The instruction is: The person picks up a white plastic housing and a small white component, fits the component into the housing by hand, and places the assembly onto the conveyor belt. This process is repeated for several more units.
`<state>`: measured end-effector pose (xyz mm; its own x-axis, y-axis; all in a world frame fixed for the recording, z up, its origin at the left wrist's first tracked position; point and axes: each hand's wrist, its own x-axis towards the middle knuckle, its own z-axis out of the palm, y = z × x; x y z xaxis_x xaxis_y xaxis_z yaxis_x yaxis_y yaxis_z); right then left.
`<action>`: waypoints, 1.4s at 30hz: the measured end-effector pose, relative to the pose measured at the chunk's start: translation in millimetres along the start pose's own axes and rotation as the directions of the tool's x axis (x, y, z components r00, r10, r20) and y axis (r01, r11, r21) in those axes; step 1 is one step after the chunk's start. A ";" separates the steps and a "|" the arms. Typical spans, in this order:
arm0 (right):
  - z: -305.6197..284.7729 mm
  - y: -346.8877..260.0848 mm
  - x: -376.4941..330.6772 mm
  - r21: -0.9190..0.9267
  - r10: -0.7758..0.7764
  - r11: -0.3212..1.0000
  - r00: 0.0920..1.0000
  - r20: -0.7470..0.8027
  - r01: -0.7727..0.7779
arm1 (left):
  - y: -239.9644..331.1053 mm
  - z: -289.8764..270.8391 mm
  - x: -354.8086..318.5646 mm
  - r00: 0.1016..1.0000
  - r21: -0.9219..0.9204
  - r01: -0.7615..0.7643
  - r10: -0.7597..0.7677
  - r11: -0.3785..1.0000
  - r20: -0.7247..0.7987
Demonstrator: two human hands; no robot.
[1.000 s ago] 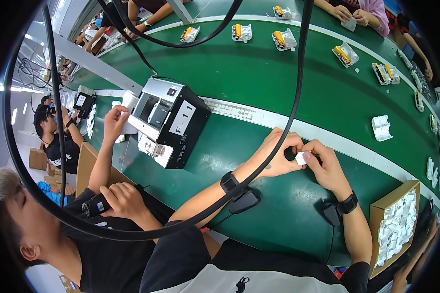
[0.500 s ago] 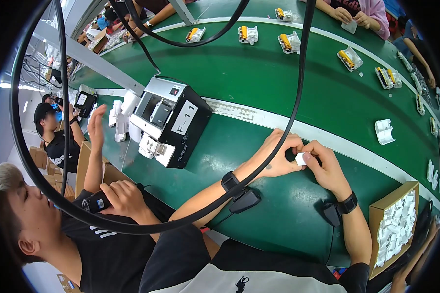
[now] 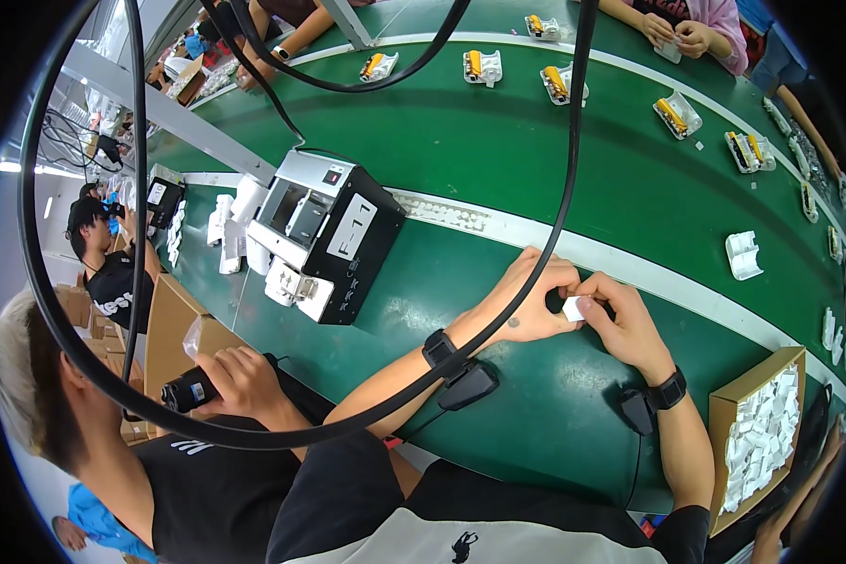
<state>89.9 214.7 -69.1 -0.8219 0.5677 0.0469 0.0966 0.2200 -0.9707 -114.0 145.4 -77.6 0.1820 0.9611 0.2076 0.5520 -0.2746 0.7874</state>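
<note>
In front of me, over the green bench, my two hands meet at a small white piece [image 3: 572,308] with flat sides. My left hand [image 3: 524,299] reaches in from the left, its fingers curled and its thumb against the piece. From the right, my right hand [image 3: 623,324] pinches the same piece, thumb on its near face. Fingers hide its far side, so its exact kind cannot be told. Each wrist wears a black strap with a small unit.
A black and silver machine [image 3: 329,240] stands left of my hands. To the right is a cardboard box [image 3: 721,437] of white pieces. Beyond, white housings with yellow parts [image 3: 482,68] lie on a green conveyor [image 3: 498,141]. A black cable [image 3: 573,160] loops across the view. A co-worker [image 3: 197,489] sits close left.
My hands and the white piece stay almost in place. The co-worker on the left has turned their head away and lowered a raised hand. Housings on the conveyor have shifted slightly right.
</note>
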 end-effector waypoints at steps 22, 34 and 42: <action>2.7 9.2 3.3 0.029 0.000 1.000 0.998 -0.057 0.002 | -5.8 2.9 0.4 1.000 0.018 0.004 -0.004 1.000 -0.013; -0.1 11.1 2.8 0.057 0.018 0.998 0.997 -0.075 -0.013 | -0.2 5.5 2.4 0.997 -0.025 0.019 -0.021 1.000 -0.079; 0.6 7.7 2.6 0.036 0.047 0.998 0.998 -0.051 -0.045 | -0.5 3.7 1.8 0.997 -0.019 -0.013 0.011 1.000 -0.081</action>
<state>88.2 217.4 -76.6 -0.7865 0.6174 0.0132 0.1135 0.1655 -0.9797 -110.9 147.2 -79.7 0.1216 0.9572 0.2627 0.5337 -0.2862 0.7958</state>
